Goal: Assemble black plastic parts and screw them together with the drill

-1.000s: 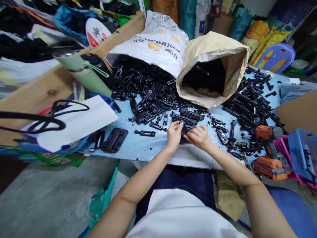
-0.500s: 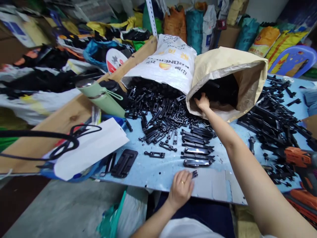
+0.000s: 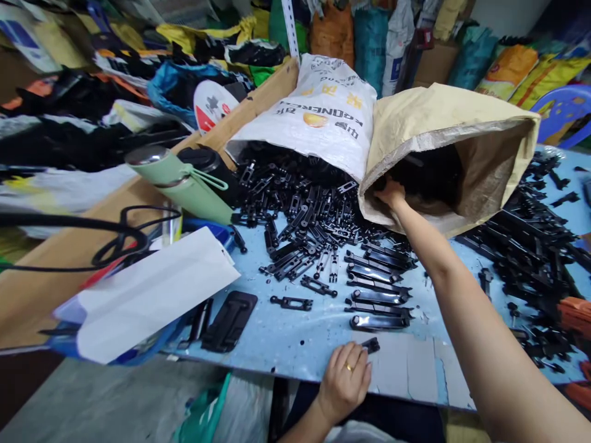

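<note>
My left hand [image 3: 345, 376], with a ring on one finger, rests at the table's front edge. Its fingers are closed over a small black plastic part [image 3: 371, 345], whose notched end sticks out on the right. My right hand [image 3: 392, 193] reaches into the mouth of a tan paper sack [image 3: 429, 120] that holds dark contents. Its fingertips are lost in the sack's shadow. Between the hands lies a row of long black plastic arms [image 3: 376, 297]. Several slotted black links [image 3: 292, 303] are spread to their left.
A white woven sack [image 3: 318, 117] spills black parts onto the blue table [image 3: 277, 338]. To the left are a green tumbler [image 3: 189, 184], white paper [image 3: 157, 295] and a black tray-like piece [image 3: 229, 321]. More black parts [image 3: 530, 258] and an orange tool [image 3: 575, 314] are at right.
The view has shifted, so the table appears lower. My right hand sits slightly deeper in the paper sack, whose mouth looks wider. My left hand stays on its part.
</note>
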Available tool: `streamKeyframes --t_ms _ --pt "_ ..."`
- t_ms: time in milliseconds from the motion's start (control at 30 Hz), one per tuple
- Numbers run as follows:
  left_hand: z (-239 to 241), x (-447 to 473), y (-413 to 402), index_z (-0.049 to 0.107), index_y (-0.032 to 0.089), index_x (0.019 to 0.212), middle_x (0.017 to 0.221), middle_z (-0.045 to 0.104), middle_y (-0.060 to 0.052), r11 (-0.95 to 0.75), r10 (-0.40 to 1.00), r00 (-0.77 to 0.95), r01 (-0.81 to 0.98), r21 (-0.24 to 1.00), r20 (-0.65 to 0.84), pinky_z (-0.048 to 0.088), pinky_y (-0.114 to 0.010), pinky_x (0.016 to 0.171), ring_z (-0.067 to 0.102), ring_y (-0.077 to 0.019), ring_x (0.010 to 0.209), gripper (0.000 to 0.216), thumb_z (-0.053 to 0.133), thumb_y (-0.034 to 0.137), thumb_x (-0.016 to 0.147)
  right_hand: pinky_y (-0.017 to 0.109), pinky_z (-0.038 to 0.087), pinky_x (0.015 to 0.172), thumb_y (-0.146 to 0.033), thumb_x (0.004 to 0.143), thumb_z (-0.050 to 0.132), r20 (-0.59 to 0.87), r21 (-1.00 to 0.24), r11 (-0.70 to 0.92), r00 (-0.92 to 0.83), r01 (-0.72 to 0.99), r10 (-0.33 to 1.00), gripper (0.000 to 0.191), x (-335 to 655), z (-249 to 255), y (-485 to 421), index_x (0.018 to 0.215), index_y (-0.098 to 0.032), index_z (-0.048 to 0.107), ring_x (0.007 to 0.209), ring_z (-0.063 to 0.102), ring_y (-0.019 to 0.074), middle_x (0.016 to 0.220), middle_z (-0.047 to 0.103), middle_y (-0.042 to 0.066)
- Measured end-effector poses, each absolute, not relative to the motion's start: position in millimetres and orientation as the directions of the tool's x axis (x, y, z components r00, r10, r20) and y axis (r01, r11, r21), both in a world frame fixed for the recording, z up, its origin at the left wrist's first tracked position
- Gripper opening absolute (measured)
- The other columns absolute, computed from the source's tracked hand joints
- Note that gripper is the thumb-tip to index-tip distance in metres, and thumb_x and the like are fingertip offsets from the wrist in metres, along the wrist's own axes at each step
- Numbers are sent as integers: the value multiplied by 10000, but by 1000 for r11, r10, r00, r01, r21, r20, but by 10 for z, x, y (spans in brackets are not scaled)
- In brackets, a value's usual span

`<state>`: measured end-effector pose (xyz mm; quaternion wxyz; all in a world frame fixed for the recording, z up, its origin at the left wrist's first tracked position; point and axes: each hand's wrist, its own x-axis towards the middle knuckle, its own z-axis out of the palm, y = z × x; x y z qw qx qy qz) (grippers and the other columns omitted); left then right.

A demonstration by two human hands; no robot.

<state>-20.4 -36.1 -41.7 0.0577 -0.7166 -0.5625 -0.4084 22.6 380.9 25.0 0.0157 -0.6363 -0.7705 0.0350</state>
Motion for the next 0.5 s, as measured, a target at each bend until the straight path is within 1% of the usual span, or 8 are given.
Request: streamKeyframes --t_ms 67,200,267,300,367,400,467,500 --pt "-417 -217 -359 603 105 911 808 667 -102 -371 750 49 857 358 659 477 -331 745 615 -203 822 189 429 153 855 397 431 833 -413 735 587 16 -71 178 -177 982 984 769 563 339 3406 1383 -118 296 1013 545 308 1097 578 180" --pt "-445 -221 -346 594 109 986 875 659 -114 -351 762 72 881 317 644 474 -342 765 601 -211 864 221 424 182 865 381 423 834 -401 718 582 125 -65 227 -218 972 968 709 1394 388 2476 1347 -165 354 956 553 288 1036 587 136" --pt "-463 -216 -334 585 106 1028 905 651 -124 -350 787 103 887 302 609 472 -355 769 592 -220 890 252 407 197 874 378 422 822 -420 728 564 147 -70 219 -207 973 967 602 1753 338 2093 1262 -174 437 920 551 276 984 589 117" --pt "-473 -214 -325 579 106 1048 916 647 -128 -354 801 124 887 297 585 470 -361 768 587 -224 898 266 399 203 877 379 424 814 -437 739 548 149 -85 201 -187 976 971 524 1892 304 1943 1188 -173 486 906 548 271 961 587 112" --pt "-494 -211 -305 567 112 1083 932 640 -133 -368 827 166 883 293 537 469 -370 763 582 -230 906 284 392 205 880 390 424 810 -479 763 508 158 -139 156 -134 978 978 394 2083 237 1733 1000 -166 550 904 537 270 943 581 123" --pt "-506 -213 -293 561 112 1094 936 637 -137 -373 838 185 881 291 514 469 -372 759 580 -233 906 288 394 203 878 400 422 819 -503 773 486 172 -182 139 -108 973 979 368 2140 210 1667 909 -167 554 916 530 273 943 578 133" --pt "-525 -220 -268 554 105 1095 944 629 -147 -368 859 206 884 287 468 473 -375 743 577 -243 904 282 409 196 871 425 416 840 -562 784 438 205 -311 123 -60 942 977 394 2203 178 1575 785 -180 532 928 524 275 923 581 140" --pt "-531 -226 -257 556 104 1079 952 624 -152 -355 873 206 890 286 443 476 -374 734 575 -248 903 268 417 191 867 433 419 843 -595 785 413 208 -403 117 -34 908 978 421 2218 173 1534 755 -189 519 914 531 269 895 589 131"
